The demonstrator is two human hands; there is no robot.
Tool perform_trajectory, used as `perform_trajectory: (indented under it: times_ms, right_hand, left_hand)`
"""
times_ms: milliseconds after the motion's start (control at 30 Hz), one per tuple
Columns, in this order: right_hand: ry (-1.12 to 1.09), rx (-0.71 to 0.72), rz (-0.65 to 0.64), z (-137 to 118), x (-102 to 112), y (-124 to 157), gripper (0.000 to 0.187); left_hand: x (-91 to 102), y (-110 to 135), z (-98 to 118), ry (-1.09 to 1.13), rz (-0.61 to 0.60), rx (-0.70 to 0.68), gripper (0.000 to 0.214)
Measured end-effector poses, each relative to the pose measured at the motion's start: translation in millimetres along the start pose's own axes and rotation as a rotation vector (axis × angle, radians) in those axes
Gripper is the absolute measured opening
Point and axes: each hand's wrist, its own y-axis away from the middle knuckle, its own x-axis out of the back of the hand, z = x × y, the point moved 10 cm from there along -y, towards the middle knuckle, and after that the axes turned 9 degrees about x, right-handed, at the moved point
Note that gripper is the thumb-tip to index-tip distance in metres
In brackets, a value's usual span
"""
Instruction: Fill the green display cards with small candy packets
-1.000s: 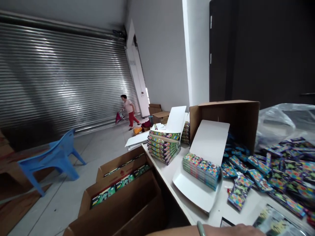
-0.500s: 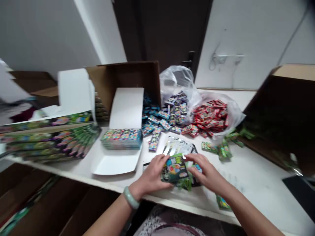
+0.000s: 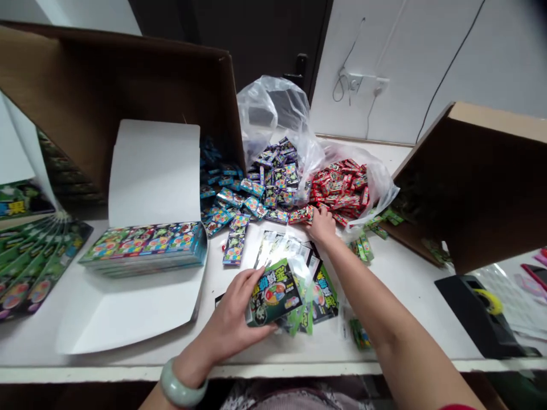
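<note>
A green card pack [image 3: 273, 293] is in the left hand [image 3: 228, 322]. The hand is bent around it and holds it firmly, so it will not slip. The pack is low, just over the white table [image 3: 405, 319]. More green packs [image 3: 323, 296] lie right beside it. The right hand [image 3: 321, 224] reaches far forward, and its fingers [image 3: 318, 212] touch the red packets [image 3: 337, 185]. I cannot tell if they hold one. Blue packets [image 3: 224, 196] and purple packets [image 3: 273, 176] lie in their own heaps, so the colors stay apart. A clear plastic bag [image 3: 273, 111] sits behind them. To the left, a neat stack of packs [image 3: 143, 247] lies in an open white box [image 3: 154, 171].
</note>
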Motion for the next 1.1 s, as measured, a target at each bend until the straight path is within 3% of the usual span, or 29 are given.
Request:
perform_trajectory:
  times_ms: [133,233,333,433,500,600,733,833,967,1033,1100]
  right_hand:
    - [-0.057,0.092,-0.026,1.7,2.4,4.6,0.041]
    - [-0.129,0.145,0.015,11.5,22.1,10.3,0.025]
    - [-0.221,0.149,0.111,27.1,48.8,27.0,0.026]
    - [-0.347,0.165,0.154,33.0,60.3,57.1,0.033]
    - [-0.423,0.188,0.168,28.9,58.9,82.5,0.031]
    - [-0.381,0.339,0.171,4.0,49.8,123.2,0.028]
    - [-0.246,0.551,-0.017,-28.4,21.1,163.5,0.032]
    - [-0.205,0.595,-0.086,-30.9,16.5,164.1,0.049]
    - [-0.17,0.569,-0.268,-28.2,1.6,134.3,0.086]
    - [-0.203,0.577,-0.355,-30.7,-4.0,124.5,0.086]
    - [-0.307,0.6,-0.283,-33.5,12.0,121.5,0.077]
  left_hand:
    - [4.6,1.2,-2.1,0.006,0.006,-0.011,0.096]
    - [11.3,-0.4,-5.4,-0.014,0.038,-0.015,0.094]
    - [18.4,-3.5,-6.9,-0.039,0.075,-0.023,0.09]
    - [20.7,-6.6,-4.8,-0.051,0.093,-0.014,0.087]
    - [19.1,-7.5,0.0,-0.048,0.098,-0.018,0.087]
    - [19.6,-5.6,3.4,-0.045,0.15,0.002,0.086]
    - [22.2,3.9,-1.1,-0.057,0.187,0.053,0.088]
    - [21.5,10.1,-3.3,-0.055,0.155,0.068,0.086]
    - [14.1,10.1,5.7,-0.042,0.075,0.011,0.089]
    - [8.4,8.6,12.3,-0.04,0.022,-0.036,0.09]
    - [6.5,7.7,15.4,-0.061,0.006,-0.062,0.09]
